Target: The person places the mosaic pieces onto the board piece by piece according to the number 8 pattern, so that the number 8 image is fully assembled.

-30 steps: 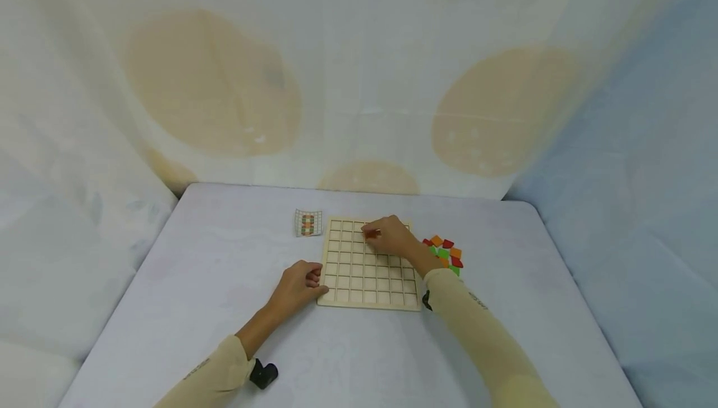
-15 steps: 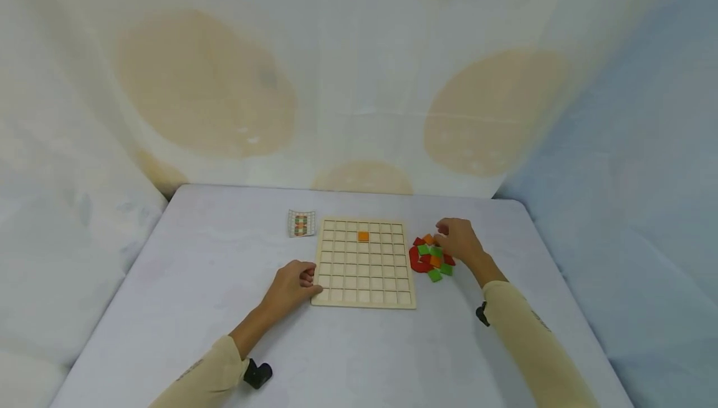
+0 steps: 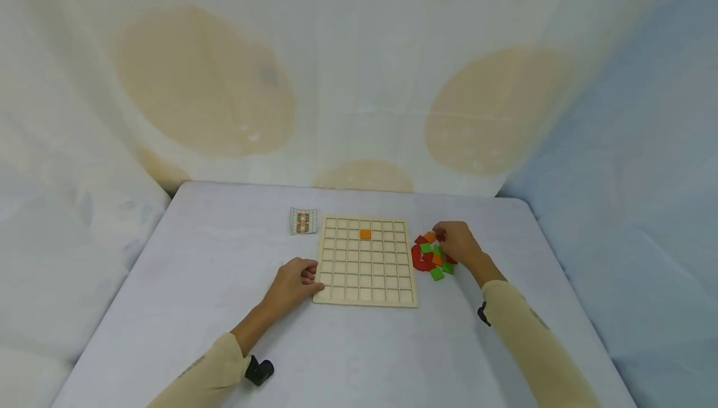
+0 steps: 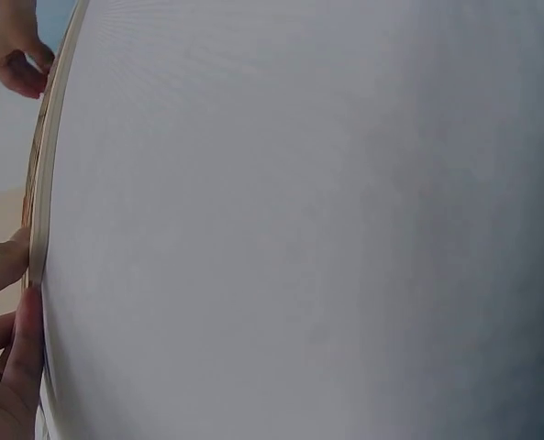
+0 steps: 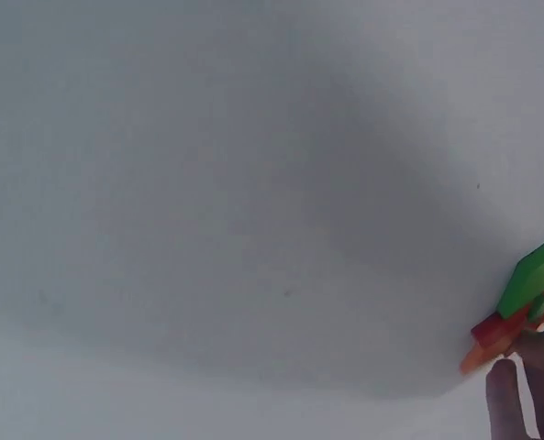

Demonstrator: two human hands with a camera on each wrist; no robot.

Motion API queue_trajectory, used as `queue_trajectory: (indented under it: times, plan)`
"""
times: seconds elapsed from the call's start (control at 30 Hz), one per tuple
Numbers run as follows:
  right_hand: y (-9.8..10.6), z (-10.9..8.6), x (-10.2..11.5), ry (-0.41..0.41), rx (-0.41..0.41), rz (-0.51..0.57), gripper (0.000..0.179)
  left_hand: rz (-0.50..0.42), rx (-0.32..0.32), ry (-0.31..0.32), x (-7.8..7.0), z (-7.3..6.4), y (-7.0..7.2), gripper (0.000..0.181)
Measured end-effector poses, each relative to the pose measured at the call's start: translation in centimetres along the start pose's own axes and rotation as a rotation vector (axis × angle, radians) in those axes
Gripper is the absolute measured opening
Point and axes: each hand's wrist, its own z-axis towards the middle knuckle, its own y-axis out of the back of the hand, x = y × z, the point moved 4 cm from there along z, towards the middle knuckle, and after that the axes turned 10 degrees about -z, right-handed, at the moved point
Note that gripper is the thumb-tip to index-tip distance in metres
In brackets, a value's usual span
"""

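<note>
A pale wooden grid board [image 3: 365, 302] lies on the table, with one orange square tile [image 3: 365, 234] in a cell of an upper row. My left hand [image 3: 291, 284] holds the board's left edge, its thumb on the front left corner; in the left wrist view, the thumb and fingers [image 4: 29, 344] meet along that edge. To the right of the board is a loose pile of red, green [image 3: 437, 274] and orange tiles. My right hand [image 3: 462, 243] has its fingertips at the far right of this pile, by a red tile [image 5: 497, 328]. Whether they pinch it cannot be seen.
A small card [image 3: 303, 222] with a coloured grid pattern lies at the board's upper left. The white table [image 3: 359, 358] ends at a curtain behind, with hanging cloth on both sides.
My right hand has left the board and moved right to the tile pile, leaving the orange tile in its cell. My left hand has stayed at the board's edge.
</note>
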Motion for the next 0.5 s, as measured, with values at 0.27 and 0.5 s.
queue_trajectory:
  times: [0.27,0.5]
  plan:
    - [-0.05,0.43,-0.13,-0.030,-0.042,-0.027,0.039,0.003,-0.004,-0.009,-0.06,0.13,0.06,0.049]
    - [-0.36,0.35,-0.57,-0.031,-0.043,-0.002,0.039,-0.008,0.003,-0.004,0.23,0.09,-0.01,0.049]
